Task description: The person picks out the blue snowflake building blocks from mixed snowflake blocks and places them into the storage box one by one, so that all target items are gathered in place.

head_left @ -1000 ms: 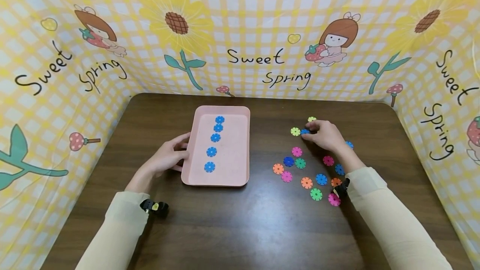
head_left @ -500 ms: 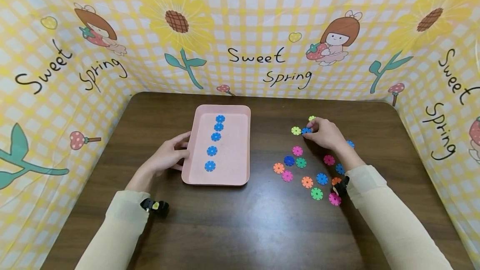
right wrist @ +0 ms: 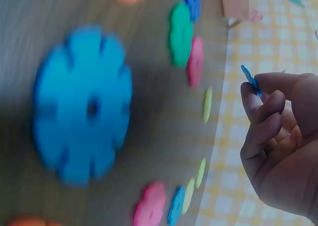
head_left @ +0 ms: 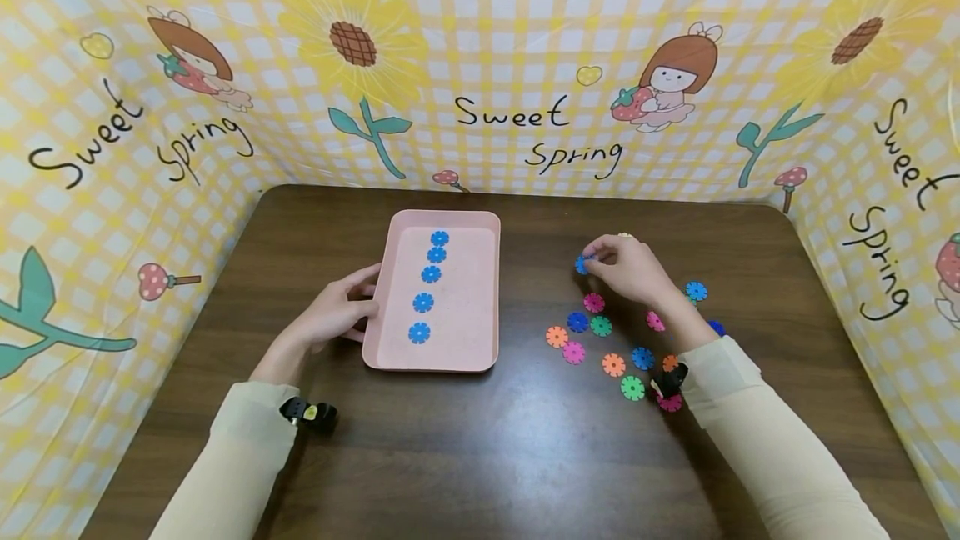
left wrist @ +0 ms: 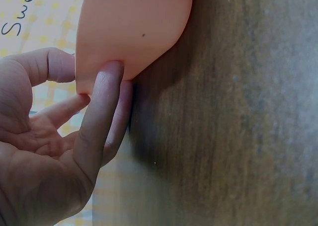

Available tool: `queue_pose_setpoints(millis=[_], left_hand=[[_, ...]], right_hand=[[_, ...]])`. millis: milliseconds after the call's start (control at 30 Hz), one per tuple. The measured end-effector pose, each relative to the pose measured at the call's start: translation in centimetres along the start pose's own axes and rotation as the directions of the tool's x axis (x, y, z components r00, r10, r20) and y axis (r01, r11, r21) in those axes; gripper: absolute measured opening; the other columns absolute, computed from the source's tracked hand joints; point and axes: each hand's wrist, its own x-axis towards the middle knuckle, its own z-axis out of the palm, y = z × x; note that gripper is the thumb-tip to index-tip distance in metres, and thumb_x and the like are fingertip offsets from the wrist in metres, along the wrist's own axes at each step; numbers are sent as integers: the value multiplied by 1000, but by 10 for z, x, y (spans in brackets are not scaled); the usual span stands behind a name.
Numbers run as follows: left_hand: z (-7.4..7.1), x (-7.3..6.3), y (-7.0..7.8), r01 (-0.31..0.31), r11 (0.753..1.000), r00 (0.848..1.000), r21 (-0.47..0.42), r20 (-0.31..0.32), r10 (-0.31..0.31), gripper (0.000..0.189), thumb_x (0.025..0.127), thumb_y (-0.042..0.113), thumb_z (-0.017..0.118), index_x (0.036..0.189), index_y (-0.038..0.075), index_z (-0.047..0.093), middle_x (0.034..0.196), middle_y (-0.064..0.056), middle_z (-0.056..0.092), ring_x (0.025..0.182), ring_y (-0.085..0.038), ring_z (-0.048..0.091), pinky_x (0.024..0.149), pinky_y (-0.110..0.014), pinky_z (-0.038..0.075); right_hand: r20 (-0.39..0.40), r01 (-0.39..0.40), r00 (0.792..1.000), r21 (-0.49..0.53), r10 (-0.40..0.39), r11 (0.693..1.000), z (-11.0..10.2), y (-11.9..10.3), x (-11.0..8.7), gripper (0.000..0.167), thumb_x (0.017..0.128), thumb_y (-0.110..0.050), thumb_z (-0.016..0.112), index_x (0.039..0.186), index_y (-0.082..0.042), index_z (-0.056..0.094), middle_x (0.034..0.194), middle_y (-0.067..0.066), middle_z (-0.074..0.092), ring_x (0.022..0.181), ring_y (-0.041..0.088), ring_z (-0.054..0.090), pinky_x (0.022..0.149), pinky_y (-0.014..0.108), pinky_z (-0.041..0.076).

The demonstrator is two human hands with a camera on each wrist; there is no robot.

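My left hand [head_left: 337,311] rests at the left side of a pink tray [head_left: 480,357]. In the left wrist view, the fingers [left wrist: 102,92] lie straight against the tray's outer wall [left wrist: 134,22]. Inside the tray a column of blue notched plastic discs [head_left: 423,302] lies flat. Over the table right of the tray, my right hand [head_left: 626,267] pinches another blue notched disc [head_left: 581,263] between thumb and fingertips. The right wrist view shows this disc [right wrist: 251,81] edge-on, raised against the cloth.
Loose notched discs lie right of the tray: several pink [head_left: 573,352], orange [head_left: 613,365], green [head_left: 632,388] and blue [head_left: 642,358]. A yellow-green disc [head_left: 626,236] peeks out behind the right hand. Checked cloth [head_left: 525,40] surrounds the brown table [head_left: 465,457] at back and sides.
My right hand has moved left with the blue disc, now covering the spot where a yellow-green disc showed. The left hand and tray have stayed in place.
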Motion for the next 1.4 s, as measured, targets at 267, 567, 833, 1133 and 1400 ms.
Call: queue_pose_setpoints(millis=[267, 567, 833, 1133, 1400], left_hand=[[1, 0, 1, 0, 1000, 1000, 2, 5, 0, 79, 97, 7, 59, 167, 20, 24, 149, -27, 43, 100, -34, 66, 73, -46, 63], [0, 0, -1, -12, 1000, 1000, -2, 6, 12, 77, 98, 7, 58, 167, 18, 25, 148, -28, 44, 99, -33, 67, 73, -46, 63], [0, 0, -1, -6, 1000, 1000, 2, 6, 6, 77, 98, 7, 58, 166, 18, 25, 148, -28, 44, 101, -34, 66, 74, -46, 63], [-1, -1, -1, 5, 1000, 1000, -5, -1, -5, 77, 97, 8, 59, 166, 20, 26, 148, -27, 44, 101, -35, 66, 73, -46, 63], [-1, 0, -2, -2, 1000, 1000, -12, 2, 2, 78, 97, 8, 59, 166, 19, 26, 148, -28, 44, 101, -35, 67, 73, -47, 63]], right_hand=[[21, 60, 998, 94, -62, 994, 26, -27, -6, 18, 99, -24, 72, 114, -15, 73, 104, 4, 71, 63, 20, 51, 55, 33, 43], [64, 153, 984, 179, -166, 972, 65, -58, -11, 14, 97, -22, 74, 110, -17, 74, 101, -1, 71, 61, 17, 57, 57, 33, 47], [106, 213, 965, 218, -240, 952, 87, -84, -12, 11, 96, -26, 76, 107, -21, 76, 98, -5, 71, 62, 16, 55, 57, 33, 44], [182, 246, 944, 167, -275, 955, 113, -95, -10, 10, 95, -24, 78, 104, -21, 76, 92, -10, 70, 81, 13, 63, 68, 32, 50], [272, 217, 932, 117, -241, 969, 130, -99, -11, 10, 93, -24, 79, 103, -21, 76, 90, -12, 70, 84, 8, 65, 76, 30, 54]])
